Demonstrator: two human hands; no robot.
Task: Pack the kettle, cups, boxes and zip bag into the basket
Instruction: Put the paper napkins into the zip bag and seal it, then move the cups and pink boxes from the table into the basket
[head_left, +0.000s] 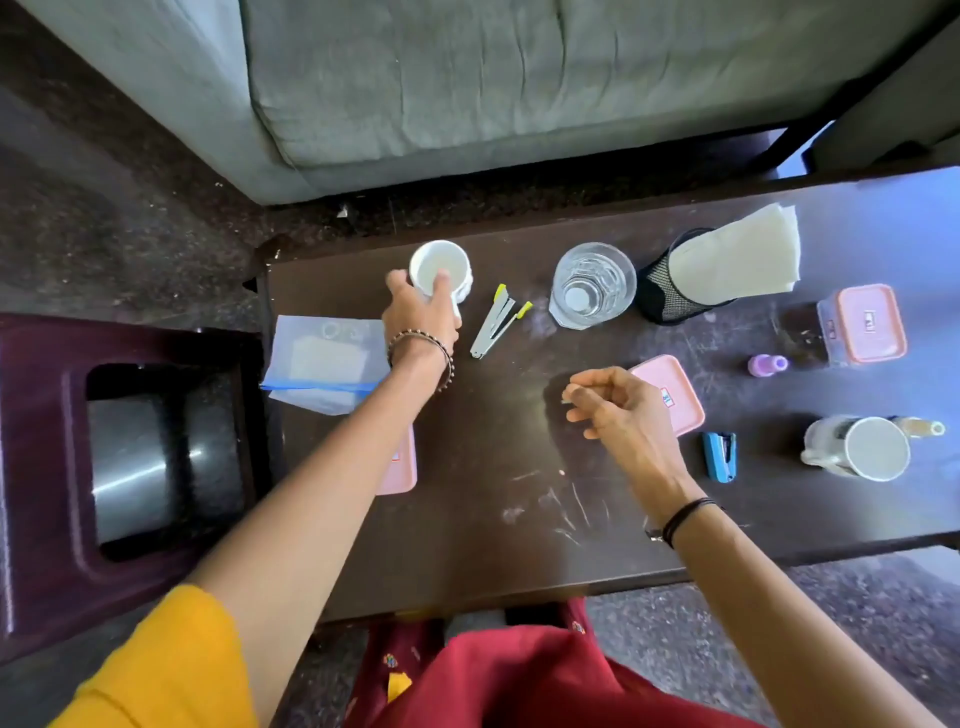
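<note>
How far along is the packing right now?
Done: the steel kettle already appears to sit in the maroon basket. In hand: the left hand grips a white cup at the table's far left; the right hand hovers, holding nothing visible. Left: the second cup, the lidded box, two pink boxes and the zip bag, all on the table.

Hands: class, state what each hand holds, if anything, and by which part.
The left hand grips the white cup at its rim and side. The right hand hangs loosely curled, holding nothing visible.
</note>
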